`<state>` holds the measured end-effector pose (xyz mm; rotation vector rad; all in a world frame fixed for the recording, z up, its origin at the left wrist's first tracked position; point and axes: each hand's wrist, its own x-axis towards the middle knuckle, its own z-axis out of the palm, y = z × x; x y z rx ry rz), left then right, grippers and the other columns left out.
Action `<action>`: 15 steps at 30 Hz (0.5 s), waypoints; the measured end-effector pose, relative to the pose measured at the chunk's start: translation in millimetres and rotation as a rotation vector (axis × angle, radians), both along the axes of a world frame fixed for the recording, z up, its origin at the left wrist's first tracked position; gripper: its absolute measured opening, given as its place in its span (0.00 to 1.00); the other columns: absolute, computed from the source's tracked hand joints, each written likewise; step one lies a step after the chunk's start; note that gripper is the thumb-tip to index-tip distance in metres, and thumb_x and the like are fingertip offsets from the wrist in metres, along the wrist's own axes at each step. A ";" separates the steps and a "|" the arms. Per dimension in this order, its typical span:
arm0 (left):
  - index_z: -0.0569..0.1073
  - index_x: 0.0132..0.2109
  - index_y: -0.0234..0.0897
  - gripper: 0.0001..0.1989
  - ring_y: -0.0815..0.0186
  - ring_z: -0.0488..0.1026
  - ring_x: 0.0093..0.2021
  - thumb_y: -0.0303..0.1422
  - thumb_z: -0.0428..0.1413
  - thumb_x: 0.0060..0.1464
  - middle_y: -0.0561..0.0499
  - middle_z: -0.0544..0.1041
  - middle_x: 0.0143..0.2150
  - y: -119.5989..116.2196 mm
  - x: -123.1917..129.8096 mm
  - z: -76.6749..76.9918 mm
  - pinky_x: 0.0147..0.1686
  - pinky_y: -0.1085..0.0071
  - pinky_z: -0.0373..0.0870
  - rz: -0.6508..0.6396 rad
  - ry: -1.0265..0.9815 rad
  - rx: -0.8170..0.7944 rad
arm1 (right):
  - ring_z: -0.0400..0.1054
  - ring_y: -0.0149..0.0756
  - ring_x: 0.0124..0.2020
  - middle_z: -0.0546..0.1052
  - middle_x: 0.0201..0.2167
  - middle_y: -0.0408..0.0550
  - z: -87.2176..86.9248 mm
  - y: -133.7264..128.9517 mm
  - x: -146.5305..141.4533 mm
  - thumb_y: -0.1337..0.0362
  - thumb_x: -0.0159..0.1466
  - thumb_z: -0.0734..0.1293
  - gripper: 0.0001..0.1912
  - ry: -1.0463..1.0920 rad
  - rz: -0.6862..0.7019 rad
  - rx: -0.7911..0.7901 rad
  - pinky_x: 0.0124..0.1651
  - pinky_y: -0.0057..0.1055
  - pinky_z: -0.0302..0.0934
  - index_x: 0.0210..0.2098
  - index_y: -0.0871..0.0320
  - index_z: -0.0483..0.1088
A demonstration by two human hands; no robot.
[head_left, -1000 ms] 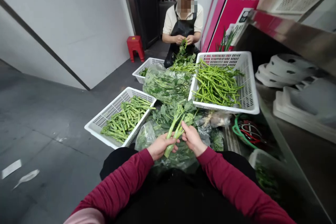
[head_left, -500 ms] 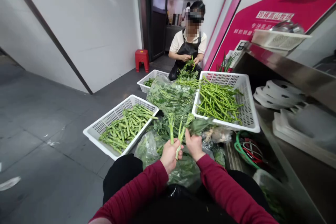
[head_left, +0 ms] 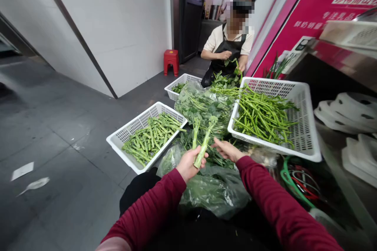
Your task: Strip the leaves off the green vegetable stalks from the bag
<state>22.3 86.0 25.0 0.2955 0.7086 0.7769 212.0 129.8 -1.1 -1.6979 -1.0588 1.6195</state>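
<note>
My left hand [head_left: 191,163] is closed around two broccolini stalks [head_left: 205,141], their budded tops pointing away from me. A thick pale cut end sticks out past the fingers. Just to the right, my right hand [head_left: 226,150] is open, fingers stretched toward the stalks without gripping anything. Beneath both hands lies a clear plastic bag [head_left: 218,190] with leafy greens in it. More leafy greens [head_left: 206,104] are heaped beyond. Trimmed stalks fill much of a white basket [head_left: 118,139] on the left.
Thin green stems lie in another white basket [head_left: 312,125] at right. A co-worker [head_left: 228,47] sits opposite, handling greens, beside a smaller white basket [head_left: 168,91]. There is a red stool [head_left: 171,62] by the wall. A green-rimmed container [head_left: 287,180] stands at right.
My right hand has come away from the stalks and opened; the leaf by it is gone from view. The stalks have tilted in my left hand. The view has swung left.
</note>
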 end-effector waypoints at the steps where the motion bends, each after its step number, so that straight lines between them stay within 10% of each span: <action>1: 0.67 0.38 0.29 0.12 0.76 0.61 0.15 0.36 0.48 0.53 0.50 0.69 0.24 -2.1 -0.3 1.5 0.12 0.80 0.55 -0.057 -0.047 -0.030 | 0.39 0.22 0.13 0.52 0.14 0.34 2.6 -1.5 -6.0 0.43 0.54 0.60 0.23 0.153 -0.035 0.073 0.15 0.21 0.35 0.26 0.59 0.62; 5: 0.68 0.39 0.28 0.15 0.81 0.54 0.13 0.37 0.45 0.56 0.52 0.65 0.24 -9.0 0.3 3.9 0.09 0.83 0.45 -0.201 -0.204 -0.114 | 0.37 0.23 0.13 0.48 0.14 0.33 10.1 -17.1 -38.3 0.42 0.55 0.58 0.23 0.657 -0.252 0.257 0.15 0.21 0.40 0.22 0.56 0.56; 15: 0.67 0.42 0.31 0.15 0.81 0.54 0.11 0.39 0.46 0.54 0.53 0.66 0.24 -17.9 -2.7 4.1 0.08 0.82 0.44 -0.433 -0.217 0.098 | 0.38 0.24 0.13 0.50 0.16 0.35 37.4 -42.6 -33.2 0.53 0.58 0.59 0.17 0.825 -0.290 0.333 0.14 0.20 0.37 0.20 0.57 0.53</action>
